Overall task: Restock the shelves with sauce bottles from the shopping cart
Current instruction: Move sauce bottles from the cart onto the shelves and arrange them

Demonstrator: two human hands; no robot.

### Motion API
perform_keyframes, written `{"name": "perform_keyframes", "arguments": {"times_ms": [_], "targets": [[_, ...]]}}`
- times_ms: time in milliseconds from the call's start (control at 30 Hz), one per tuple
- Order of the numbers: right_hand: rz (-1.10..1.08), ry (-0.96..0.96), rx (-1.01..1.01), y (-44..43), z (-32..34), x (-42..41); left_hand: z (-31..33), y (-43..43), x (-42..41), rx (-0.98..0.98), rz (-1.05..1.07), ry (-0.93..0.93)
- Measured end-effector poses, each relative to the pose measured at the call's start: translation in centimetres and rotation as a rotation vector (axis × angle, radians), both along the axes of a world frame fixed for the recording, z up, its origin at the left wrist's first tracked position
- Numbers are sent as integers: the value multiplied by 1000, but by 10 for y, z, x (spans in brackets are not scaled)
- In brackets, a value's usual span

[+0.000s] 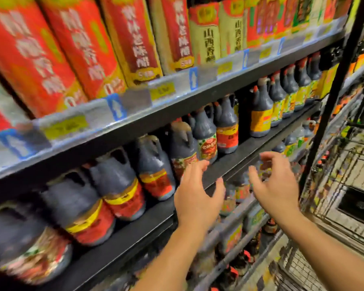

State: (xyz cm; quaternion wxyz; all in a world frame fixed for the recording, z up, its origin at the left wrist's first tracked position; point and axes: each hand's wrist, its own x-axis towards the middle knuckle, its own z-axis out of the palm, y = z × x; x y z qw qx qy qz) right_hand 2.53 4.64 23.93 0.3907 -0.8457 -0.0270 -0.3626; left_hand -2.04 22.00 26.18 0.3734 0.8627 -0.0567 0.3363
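Head cam has both hands up in front of the middle shelf with nothing in them. The left hand is loosely spread, its fingertips right by the red-label sauce bottles just above it, though I can't tell if they touch. The right hand is half-curled like a claw, holding only air. The shopping cart sits off to the right of the right hand, too smeared to tell what's in it. So I'd guess the step is fetching the next bottle. Tip: take it by the moulded handle, support the base with the other hand, and aim for the dark gap above and between the hands, beside the yellow-label bottle. Slide it in label out without knocking the neighbours.
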Motion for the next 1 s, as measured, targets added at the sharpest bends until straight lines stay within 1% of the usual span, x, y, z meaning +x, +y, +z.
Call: {"name": "perform_keyframes", "arguments": {"times_ms": [167,267,367,467,600,700,800,833,900,1000], "targets": [[199,-132,-55,80,42,-10,13,62,-34,31,170,-78],[321,-180,-44,127,58,-21,16,94,-54,26,288,-79],[436,-218,-87,170,70,-33,20,119,-74,33,433,-78],[531,-250,-187,205,78,-48,24,139,-92,40,579,-114],[635,-223,-348,237,90,-64,24,161,-112,21,770,-154],[736,-202,-486,254,99,-71,21,175,-125,-7,923,-151],[786,-178,-558,272,102,-76,18,189,-133,-36,1074,-106],[794,-165,-572,278,103,-77,17,195,-134,-62,1101,-80],[775,-202,-592,287,107,-78,14,207,-136,-136,1110,-30],[752,-293,-535,296,113,-76,8,222,-135,-207,1065,35]]}}
